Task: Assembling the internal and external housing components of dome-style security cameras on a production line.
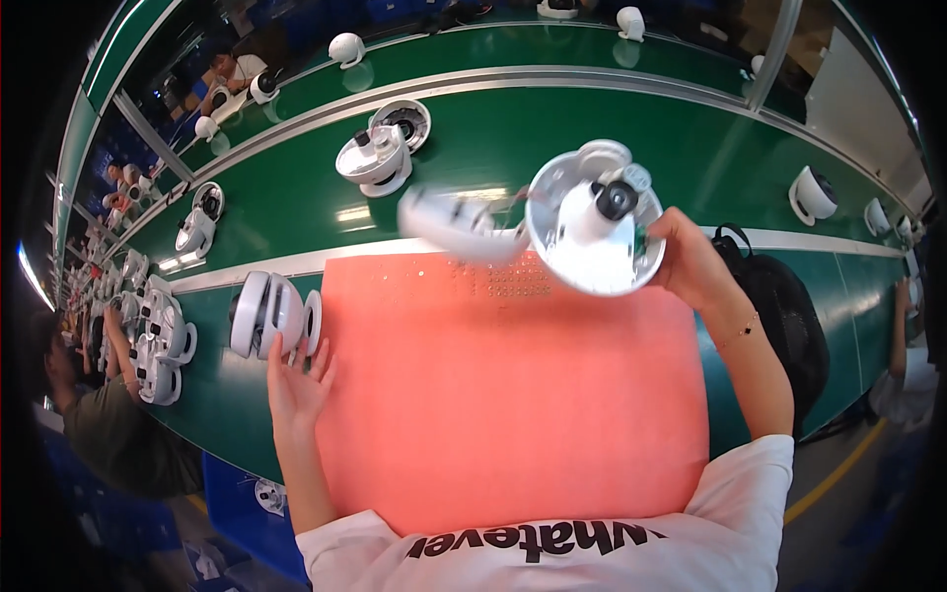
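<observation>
My right hand grips the rim of a white, bowl-shaped camera housing, raised over the far edge of the pink mat. A black lens on a white block sits inside it, and a bit of green board shows near my fingers. Left of it hangs a white shell half, smeared by motion; thin wires seem to join the two. With fingers spread, my left hand is at the near side of a white camera unit left of the mat. Its fingertips appear to touch that unit, without closing round it.
Small brass-coloured screws lie in rows at the mat's far edge. Beyond a pale rail, a green conveyor belt carries an opened camera unit and others. A black bag is beside my right forearm. A co-worker sits at left.
</observation>
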